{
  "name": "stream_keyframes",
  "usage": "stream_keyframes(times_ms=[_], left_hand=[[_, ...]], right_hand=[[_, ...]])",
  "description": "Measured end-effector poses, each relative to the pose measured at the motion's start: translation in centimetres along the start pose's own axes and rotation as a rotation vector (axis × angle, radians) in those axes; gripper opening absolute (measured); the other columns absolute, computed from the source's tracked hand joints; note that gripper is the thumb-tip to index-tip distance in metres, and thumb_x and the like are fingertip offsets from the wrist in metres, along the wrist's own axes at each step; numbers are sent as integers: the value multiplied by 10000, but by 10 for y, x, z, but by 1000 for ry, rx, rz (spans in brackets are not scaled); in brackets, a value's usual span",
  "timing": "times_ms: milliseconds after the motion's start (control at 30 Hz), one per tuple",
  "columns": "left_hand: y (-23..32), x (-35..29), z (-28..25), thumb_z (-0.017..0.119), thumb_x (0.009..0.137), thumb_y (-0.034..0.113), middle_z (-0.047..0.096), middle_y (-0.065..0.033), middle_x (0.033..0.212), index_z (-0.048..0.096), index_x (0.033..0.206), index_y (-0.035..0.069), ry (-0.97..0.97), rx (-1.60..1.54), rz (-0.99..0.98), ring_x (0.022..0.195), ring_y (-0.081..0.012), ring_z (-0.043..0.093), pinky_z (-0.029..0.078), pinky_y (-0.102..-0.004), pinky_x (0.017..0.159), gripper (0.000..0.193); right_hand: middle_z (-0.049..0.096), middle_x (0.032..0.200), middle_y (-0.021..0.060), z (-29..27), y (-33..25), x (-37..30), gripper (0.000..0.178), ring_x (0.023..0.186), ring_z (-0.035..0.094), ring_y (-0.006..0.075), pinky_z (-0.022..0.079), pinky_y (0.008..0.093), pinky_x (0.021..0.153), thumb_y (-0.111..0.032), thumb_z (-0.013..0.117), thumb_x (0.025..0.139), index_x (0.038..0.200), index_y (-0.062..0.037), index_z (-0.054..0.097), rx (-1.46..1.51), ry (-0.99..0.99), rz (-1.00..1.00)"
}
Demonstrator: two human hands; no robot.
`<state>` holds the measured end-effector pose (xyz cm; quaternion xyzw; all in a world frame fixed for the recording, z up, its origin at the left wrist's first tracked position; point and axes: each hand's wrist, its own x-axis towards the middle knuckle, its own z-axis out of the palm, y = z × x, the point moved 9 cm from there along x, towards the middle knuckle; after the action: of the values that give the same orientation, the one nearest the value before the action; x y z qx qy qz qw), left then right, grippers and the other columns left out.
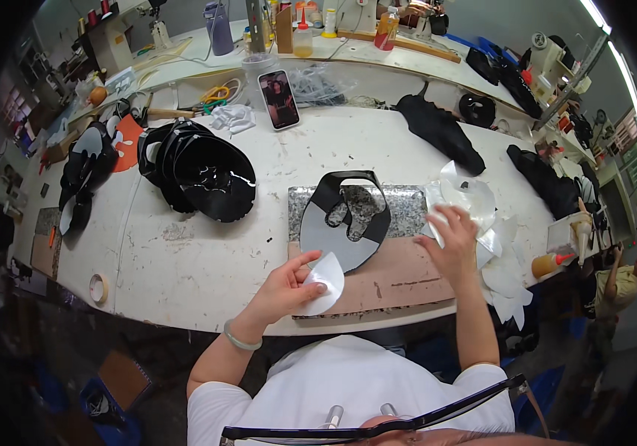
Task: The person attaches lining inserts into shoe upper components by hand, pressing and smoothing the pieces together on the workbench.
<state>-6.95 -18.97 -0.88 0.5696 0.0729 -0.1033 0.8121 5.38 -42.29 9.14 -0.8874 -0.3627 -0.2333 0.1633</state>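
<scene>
My left hand [285, 291] pinches a glossy white leaf-shaped piece [323, 287] between thumb and fingers, near the table's front edge. Just beyond it lies a black and grey shoe upper piece [317, 235], flat, with a black loop at its far end. It rests partly on a speckled stone slab [409, 204] and partly on a brown board [393, 276]. My right hand [454, 241] is over the left edge of a pile of thin white pieces [474, 197], fingers bent and apart. Whether its fingertips touch a piece is hard to tell.
Nested black shoe uppers [210, 178] stand at the left, beside a tape roll [98, 288]. A phone [279, 100] leans upright at the back. Black pieces [441, 132] lie at the far right; a red-tipped glue bottle [549, 264] is by the right edge.
</scene>
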Motion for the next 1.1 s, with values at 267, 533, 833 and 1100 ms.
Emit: stream_keyframes(times_ms=[267, 533, 833, 1100], left_hand=[[22, 21, 0, 685, 836, 61, 662, -25, 856, 472, 1259, 10, -211, 470, -22, 800, -61, 603, 478, -215, 694, 476], [53, 97, -36, 711, 825, 144, 609, 11, 721, 565, 1141, 33, -149, 617, 88, 679, -67, 565, 444, -221, 605, 366], [27, 110, -46, 771, 751, 223, 600, -51, 672, 497, 1191, 79, -178, 928, 7, 652, -144, 581, 474, -273, 644, 538], [21, 118, -43, 784, 720, 236, 615, -64, 699, 504, 1127, 72, -174, 1023, 31, 664, -170, 606, 476, -277, 625, 521]], right_hand=[[621, 884, 72, 98, -87, -14, 324, 666, 603, 88, 487, 211, 545, -111, 717, 819, 1061, -3, 530, 1450, -577, 657], [599, 731, 31, 124, -59, -15, 407, 619, 605, 112, 448, 244, 527, -130, 703, 807, 1105, -42, 440, 1055, -293, 760], [620, 682, 121, 139, -63, -27, 457, 617, 621, 231, 467, 329, 596, -180, 716, 767, 1103, -34, 442, 782, -387, 743], [628, 647, 93, 146, -63, -29, 463, 577, 613, 214, 466, 315, 569, -184, 727, 766, 1080, -32, 424, 734, -340, 685]])
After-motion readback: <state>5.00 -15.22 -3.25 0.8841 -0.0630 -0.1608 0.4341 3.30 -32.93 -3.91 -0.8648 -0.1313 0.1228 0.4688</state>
